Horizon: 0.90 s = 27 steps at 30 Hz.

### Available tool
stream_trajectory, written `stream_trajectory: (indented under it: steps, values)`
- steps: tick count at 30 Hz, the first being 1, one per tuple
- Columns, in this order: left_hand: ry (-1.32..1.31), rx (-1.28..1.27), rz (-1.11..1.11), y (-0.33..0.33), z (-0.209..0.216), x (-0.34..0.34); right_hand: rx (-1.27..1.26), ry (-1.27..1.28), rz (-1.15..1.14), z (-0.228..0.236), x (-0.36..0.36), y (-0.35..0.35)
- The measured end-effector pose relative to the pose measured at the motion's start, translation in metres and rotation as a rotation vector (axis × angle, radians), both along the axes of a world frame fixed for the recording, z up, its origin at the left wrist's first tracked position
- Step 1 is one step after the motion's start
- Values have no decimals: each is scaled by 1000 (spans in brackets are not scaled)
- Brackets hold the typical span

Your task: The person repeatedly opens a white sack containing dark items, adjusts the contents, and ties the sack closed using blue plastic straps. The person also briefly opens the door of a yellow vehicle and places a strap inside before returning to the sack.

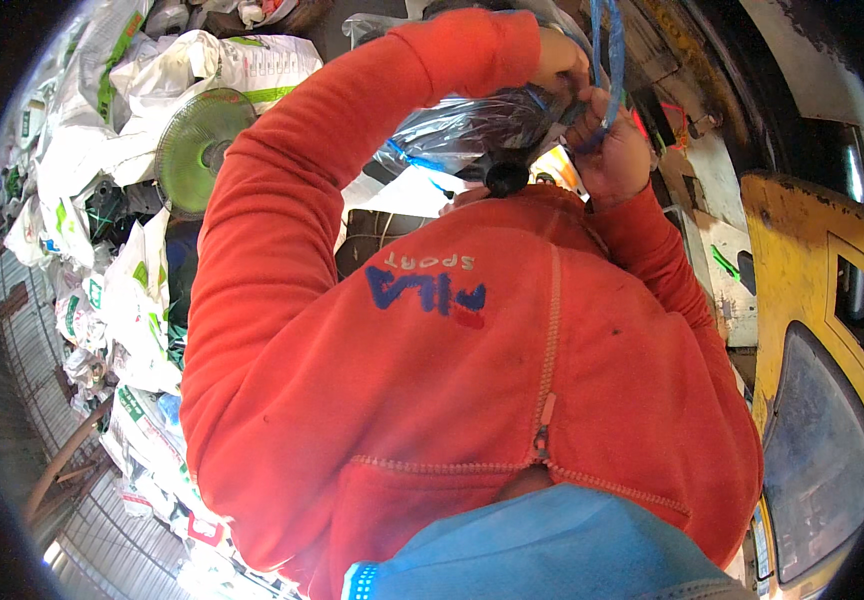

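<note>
At the upper right of centre my two hands work close together, with both orange-red sleeves raised. Blue plastic strapping [609, 55] hangs in loops from the top edge down to my right hand [612, 150], whose fingers are closed around it. Just above it, my left hand [560, 62] is curled in; what its fingers pinch is hidden. Beneath and left of the hands lies a bulging dark plastic bag [457, 130], shiny and see-through in places. More blue strapping [414, 155] runs along the bag's lower side.
A round green fan [202, 150] stands left of my left arm. Behind it are piled white sacks [87, 160]. On the right is a worn yellow metal panel [792, 235] with a dark window, and a pale board [727, 270] beside it.
</note>
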State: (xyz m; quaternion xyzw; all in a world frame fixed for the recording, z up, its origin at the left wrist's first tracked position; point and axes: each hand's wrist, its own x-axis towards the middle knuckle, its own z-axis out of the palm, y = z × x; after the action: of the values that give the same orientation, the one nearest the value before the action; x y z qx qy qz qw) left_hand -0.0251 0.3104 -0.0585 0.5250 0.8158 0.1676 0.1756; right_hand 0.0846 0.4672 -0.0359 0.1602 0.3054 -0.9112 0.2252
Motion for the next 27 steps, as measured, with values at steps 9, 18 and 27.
stream_trajectory:
  steps: [9, 18, 27]
  values:
    - [247, -10, 130, 11, 8, 26, 757, 486, 59, -2, 4, -2]
    - [473, 704, 1465, -156, 114, 95, 360, 316, 168, 7, 7, -7]
    - [-535, 1015, 924, -21, 59, 127, 576, 503, 367, 27, -2, -13]
